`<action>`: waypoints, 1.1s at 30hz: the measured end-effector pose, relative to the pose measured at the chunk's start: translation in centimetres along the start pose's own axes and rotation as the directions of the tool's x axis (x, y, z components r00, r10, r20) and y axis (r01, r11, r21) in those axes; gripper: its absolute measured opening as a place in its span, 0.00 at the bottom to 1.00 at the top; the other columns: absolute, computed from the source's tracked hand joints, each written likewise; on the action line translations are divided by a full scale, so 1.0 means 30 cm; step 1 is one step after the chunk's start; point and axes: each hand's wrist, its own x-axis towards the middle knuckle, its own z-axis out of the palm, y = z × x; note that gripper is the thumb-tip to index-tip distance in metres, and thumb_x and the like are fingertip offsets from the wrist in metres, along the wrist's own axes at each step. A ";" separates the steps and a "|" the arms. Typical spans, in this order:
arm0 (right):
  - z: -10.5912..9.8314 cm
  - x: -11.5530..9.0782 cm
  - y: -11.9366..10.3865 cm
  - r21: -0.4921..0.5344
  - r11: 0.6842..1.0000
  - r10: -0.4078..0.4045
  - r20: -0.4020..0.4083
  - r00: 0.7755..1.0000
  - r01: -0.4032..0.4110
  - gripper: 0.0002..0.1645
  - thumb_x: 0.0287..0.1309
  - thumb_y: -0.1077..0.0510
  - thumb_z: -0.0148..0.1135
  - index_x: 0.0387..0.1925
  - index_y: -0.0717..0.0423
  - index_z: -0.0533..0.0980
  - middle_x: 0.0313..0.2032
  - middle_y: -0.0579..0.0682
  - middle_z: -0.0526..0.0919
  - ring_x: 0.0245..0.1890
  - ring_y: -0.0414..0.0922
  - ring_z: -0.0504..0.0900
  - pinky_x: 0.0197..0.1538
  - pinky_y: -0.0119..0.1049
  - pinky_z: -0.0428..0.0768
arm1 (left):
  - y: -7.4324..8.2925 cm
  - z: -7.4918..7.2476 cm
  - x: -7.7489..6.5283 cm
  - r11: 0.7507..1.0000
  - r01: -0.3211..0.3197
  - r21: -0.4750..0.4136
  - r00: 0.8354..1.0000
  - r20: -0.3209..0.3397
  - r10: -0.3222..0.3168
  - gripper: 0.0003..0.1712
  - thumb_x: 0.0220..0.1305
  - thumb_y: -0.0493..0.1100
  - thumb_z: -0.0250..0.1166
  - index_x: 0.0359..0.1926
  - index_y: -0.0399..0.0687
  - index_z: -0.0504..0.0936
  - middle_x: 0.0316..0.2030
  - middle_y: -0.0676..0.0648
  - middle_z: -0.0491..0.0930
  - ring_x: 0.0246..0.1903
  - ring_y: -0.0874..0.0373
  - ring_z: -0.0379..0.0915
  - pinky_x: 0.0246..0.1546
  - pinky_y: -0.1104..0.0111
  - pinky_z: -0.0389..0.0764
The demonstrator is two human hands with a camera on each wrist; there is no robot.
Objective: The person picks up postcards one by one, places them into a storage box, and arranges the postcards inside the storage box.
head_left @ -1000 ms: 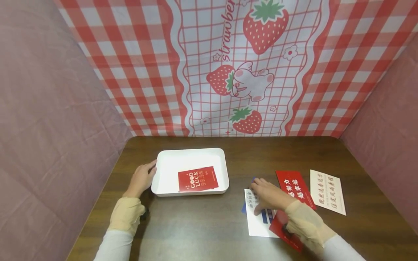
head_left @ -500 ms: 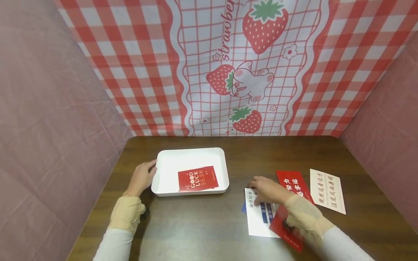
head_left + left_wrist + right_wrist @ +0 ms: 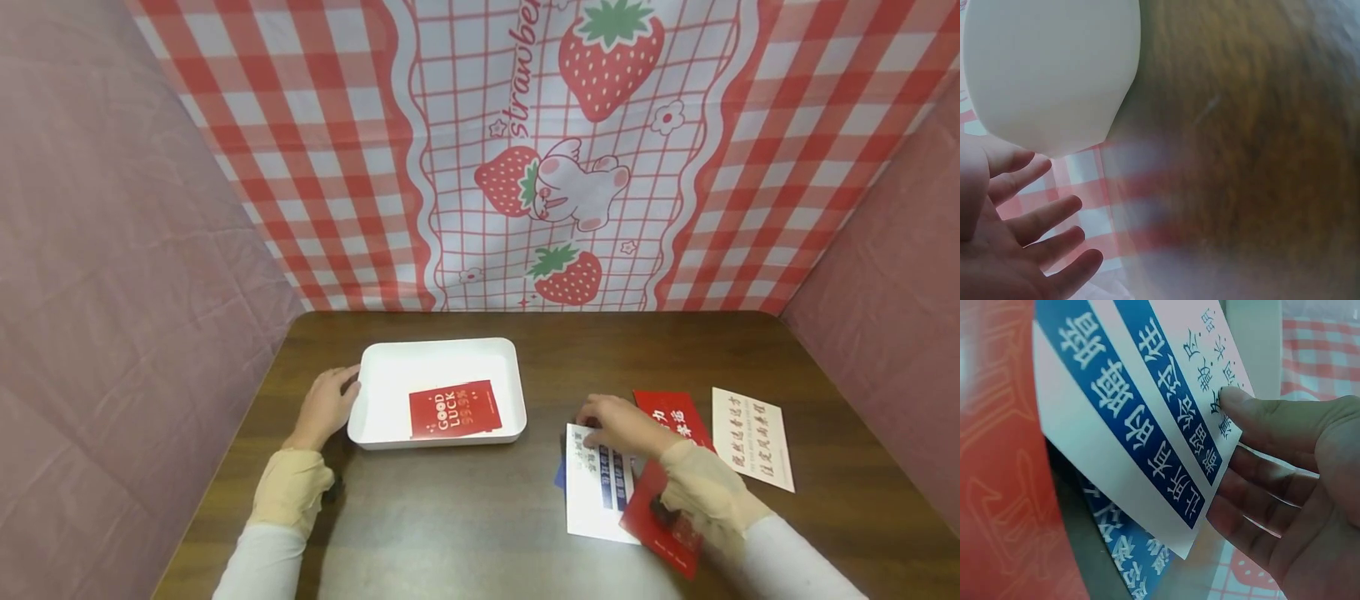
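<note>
Right of centre, in the lower half of the head view, your right grip [image 3: 621, 427] pinches the white card [image 3: 597, 493] by its upper edge. The right wrist view shows your thumb on the printed face and your fingers behind; a thin, flat piece gives little else to hold, so that edge pinch makes sense. The card slants there, with a dark gap between it and the blue card [image 3: 1125, 547] beneath; tilting it probably helps part the two.

Your left grip [image 3: 324, 410] is spread, fingers fairly straight, at the left wall of the white tray [image 3: 390, 379], left of centre. It is likely there to steady the tray; how hard it presses, if at all, you cannot tell. Inside, the "GOOD LUCK" card [image 3: 453, 410] lies toward the lower right of the tray, its print facing up and readable.

At lower right, a red card [image 3: 660, 529] sits below your right wrist, its corner overlapping the white card in view; whether they touch is unclear. Farther right on the bench [image 3: 450, 525], another red card [image 3: 684, 415] and a cream card [image 3: 752, 437] lie side by side, perhaps spread for easy reach.
</note>
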 end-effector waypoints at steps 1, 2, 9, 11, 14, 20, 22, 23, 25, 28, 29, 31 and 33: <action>-0.004 0.002 0.000 0.011 1.000 0.005 0.002 1.000 -0.005 0.14 0.52 0.57 0.72 0.42 0.53 0.83 0.36 0.44 0.79 0.34 0.38 0.76 0.41 0.35 0.83 | 0.000 -0.001 0.000 1.000 0.000 0.003 1.000 0.005 0.000 0.24 0.71 0.42 0.53 0.64 0.38 0.73 0.61 0.29 0.72 0.66 0.33 0.61 0.68 0.43 0.61; -0.009 0.003 0.001 0.020 1.000 0.004 0.003 1.000 -0.004 0.13 0.53 0.58 0.72 0.42 0.53 0.83 0.36 0.44 0.80 0.33 0.38 0.76 0.40 0.34 0.83 | 0.001 -0.002 -0.001 1.000 0.002 0.007 1.000 0.011 -0.002 0.24 0.71 0.42 0.52 0.64 0.38 0.73 0.61 0.29 0.72 0.67 0.32 0.60 0.69 0.42 0.61; -0.036 0.003 0.005 0.079 0.994 -0.068 -0.027 0.997 0.070 0.08 0.55 0.61 0.68 0.39 0.53 0.84 0.35 0.44 0.82 0.32 0.37 0.77 0.37 0.29 0.80 | -0.002 -0.003 -0.003 1.000 0.016 0.010 1.000 0.025 -0.016 0.25 0.71 0.42 0.52 0.65 0.38 0.71 0.63 0.30 0.71 0.67 0.31 0.59 0.70 0.43 0.59; -0.043 0.004 0.007 0.106 0.990 -0.087 -0.040 0.995 0.091 0.07 0.55 0.63 0.68 0.38 0.54 0.84 0.34 0.45 0.82 0.31 0.37 0.77 0.35 0.28 0.80 | -0.003 -0.002 -0.004 1.000 0.018 0.009 1.000 0.023 -0.019 0.25 0.71 0.42 0.52 0.66 0.39 0.71 0.63 0.30 0.71 0.67 0.31 0.60 0.69 0.43 0.59; -0.050 0.005 0.009 0.127 0.986 -0.100 -0.048 0.994 0.106 0.07 0.55 0.64 0.67 0.37 0.54 0.84 0.34 0.45 0.81 0.31 0.37 0.77 0.35 0.28 0.79 | -0.004 0.000 -0.005 1.000 0.020 0.010 1.000 0.020 -0.020 0.25 0.71 0.42 0.52 0.66 0.40 0.71 0.63 0.30 0.71 0.66 0.32 0.61 0.69 0.43 0.60; -0.055 0.003 0.015 0.148 0.980 -0.129 -0.059 0.990 0.136 0.07 0.56 0.64 0.66 0.37 0.53 0.84 0.34 0.44 0.82 0.32 0.37 0.77 0.35 0.28 0.78 | -0.005 0.001 -0.004 1.000 0.028 0.010 0.999 0.026 -0.028 0.25 0.72 0.43 0.51 0.66 0.40 0.71 0.63 0.31 0.71 0.66 0.33 0.61 0.69 0.44 0.61; -0.059 0.001 0.017 0.164 0.975 -0.138 -0.063 0.988 0.147 0.07 0.57 0.64 0.66 0.37 0.53 0.84 0.34 0.45 0.82 0.32 0.37 0.78 0.34 0.28 0.79 | -0.004 0.000 -0.003 0.999 0.032 0.008 0.999 0.028 -0.032 0.25 0.72 0.43 0.51 0.66 0.41 0.71 0.64 0.31 0.71 0.66 0.33 0.61 0.69 0.44 0.60; -0.061 0.001 0.017 0.174 0.972 -0.147 -0.065 0.987 0.156 0.07 0.57 0.64 0.65 0.37 0.53 0.84 0.34 0.45 0.83 0.32 0.36 0.78 0.34 0.28 0.79 | -0.004 0.000 -0.003 0.999 0.033 0.006 0.999 0.029 -0.034 0.25 0.72 0.43 0.51 0.66 0.41 0.71 0.64 0.31 0.71 0.66 0.33 0.61 0.69 0.44 0.60; -0.065 0.002 0.019 0.192 0.967 -0.160 -0.067 0.985 0.170 0.06 0.57 0.65 0.65 0.37 0.54 0.84 0.34 0.46 0.83 0.31 0.36 0.78 0.33 0.28 0.79 | -0.003 -0.001 -0.003 0.999 0.033 0.004 0.999 0.027 -0.033 0.25 0.72 0.43 0.51 0.66 0.41 0.71 0.64 0.31 0.71 0.66 0.33 0.61 0.69 0.44 0.60; -0.070 0.003 0.019 0.207 0.960 -0.174 -0.074 0.982 0.186 0.06 0.57 0.65 0.65 0.37 0.55 0.84 0.34 0.47 0.84 0.30 0.36 0.78 0.33 0.28 0.79 | -0.002 -0.001 -0.004 1.000 0.028 0.006 0.999 0.025 -0.028 0.24 0.72 0.43 0.52 0.66 0.40 0.72 0.63 0.32 0.71 0.66 0.33 0.62 0.69 0.44 0.61; -0.071 0.003 0.018 0.212 0.960 -0.171 -0.075 0.982 0.183 0.06 0.58 0.64 0.65 0.37 0.54 0.84 0.34 0.47 0.84 0.30 0.36 0.78 0.33 0.28 0.79 | -0.002 -0.001 -0.004 1.000 0.028 0.006 0.999 0.025 -0.028 0.24 0.72 0.43 0.52 0.66 0.40 0.72 0.63 0.32 0.71 0.66 0.33 0.62 0.69 0.44 0.61; -0.075 0.004 0.018 0.219 0.959 -0.164 -0.079 0.983 0.178 0.06 0.58 0.64 0.65 0.37 0.53 0.84 0.34 0.46 0.84 0.30 0.36 0.78 0.34 0.28 0.80 | -0.003 -0.001 -0.003 1.000 0.026 0.006 0.999 0.022 -0.026 0.24 0.72 0.42 0.52 0.66 0.40 0.72 0.63 0.32 0.72 0.66 0.33 0.62 0.69 0.44 0.61; -0.079 0.004 0.019 0.223 0.957 -0.171 -0.084 0.982 0.186 0.06 0.58 0.64 0.65 0.37 0.53 0.84 0.35 0.46 0.85 0.31 0.36 0.78 0.35 0.28 0.80 | -0.005 0.001 -0.002 1.000 0.024 0.004 1.000 0.020 -0.024 0.24 0.71 0.42 0.52 0.66 0.40 0.72 0.63 0.32 0.72 0.65 0.33 0.62 0.69 0.45 0.61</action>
